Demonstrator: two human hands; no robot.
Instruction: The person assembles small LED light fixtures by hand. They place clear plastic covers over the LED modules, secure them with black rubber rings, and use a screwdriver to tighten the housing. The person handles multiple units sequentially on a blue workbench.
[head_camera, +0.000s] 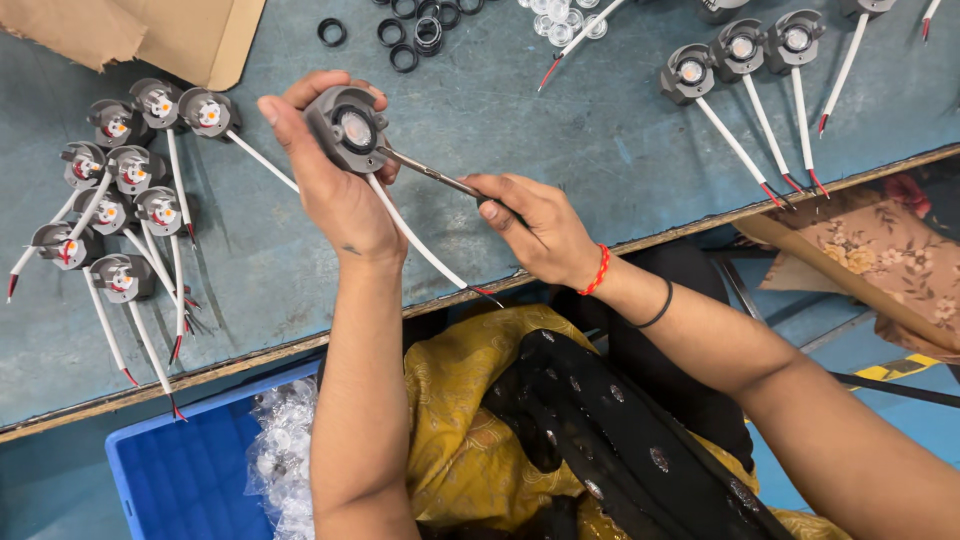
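- The lamp housing (347, 128), a round grey unit with a clear lens at its centre, was held above the blue-grey table (560, 150), face toward the camera.
- The left hand (335, 185) was closed around the lamp housing, fingers wrapped behind its rim.
- A white lead (415, 240) hung from the lamp housing, running down and right toward the table's near edge.
- The right hand (535, 225), just right of the lamp housing, was closed on a thin metal tool (430, 174).
- The tool's tip met the lamp housing at its right edge.
- Left of the lamp housing, a cluster of similar units (115, 195) lay on the table.
- Further right, a row of four more units (740, 50) lay with leads extended.
- Above the lamp housing, black rings (405, 35) were scattered.
- Below it, a blue bin (185, 475) held clear parts.
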